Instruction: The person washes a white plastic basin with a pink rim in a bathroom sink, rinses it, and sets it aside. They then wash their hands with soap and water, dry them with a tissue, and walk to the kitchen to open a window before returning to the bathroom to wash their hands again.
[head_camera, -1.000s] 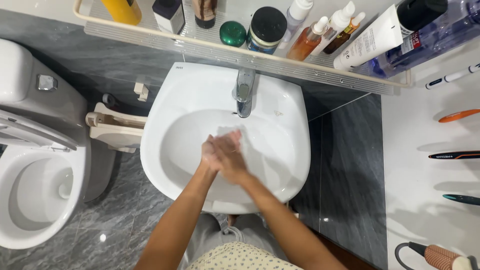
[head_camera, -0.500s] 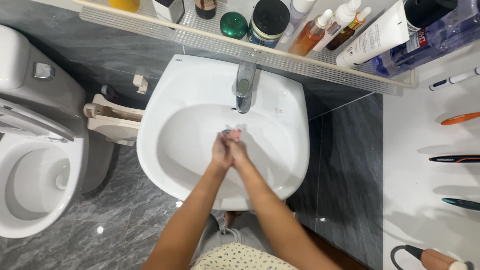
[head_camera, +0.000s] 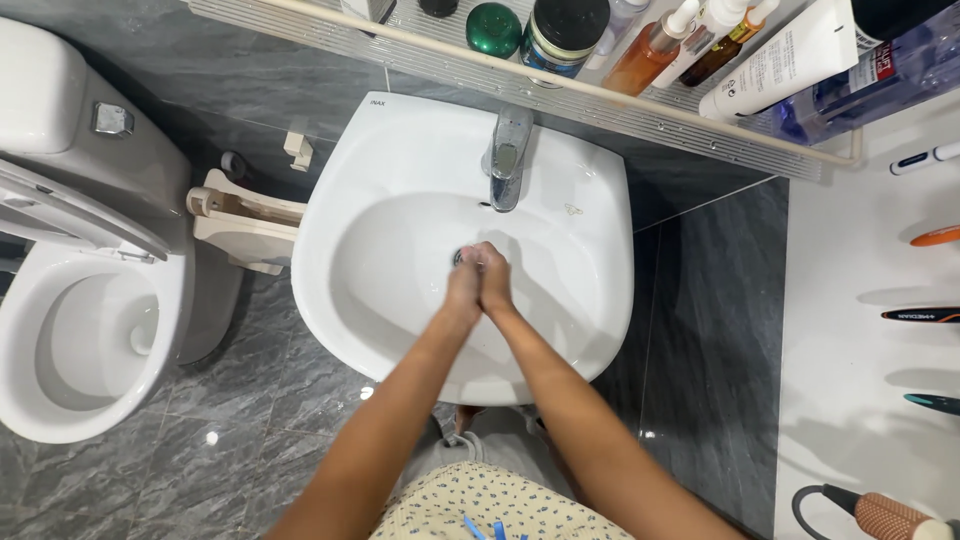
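**Two hands pressing together over the sink bowl**

The left hand (head_camera: 463, 285) and the right hand (head_camera: 494, 280) are lying palm against palm, fingers stretched flat and pointing toward the tap (head_camera: 507, 160); neither is clasping any object, each is only pressing on the other. They are hovering inside the white sink (head_camera: 400, 170), right above the drain (head_camera: 462, 256), whose dark ring is peeking out just beside the left fingertips. The spout is ending a little beyond the fingertips, apart from them. Whether water is running cannot be told from this view.

Risks, as a judgement: with wet skin, drops could be flying past the rim onto the grey tiled floor (head_camera: 250, 420) if the hands are lifted or shaken too high, making it slippery underfoot. A reach toward the tap lever that overshoots could be knocking against the shelf (head_camera: 640, 110) just above it, where a dark-lidded jar (head_camera: 565, 30), a green cap (head_camera: 493, 28) and an amber pump bottle (head_camera: 650, 50) are standing close to the edge.

Further out, a toilet (head_camera: 80, 330) is standing to the left, and a white surface (head_camera: 860, 380) is lying to the right.
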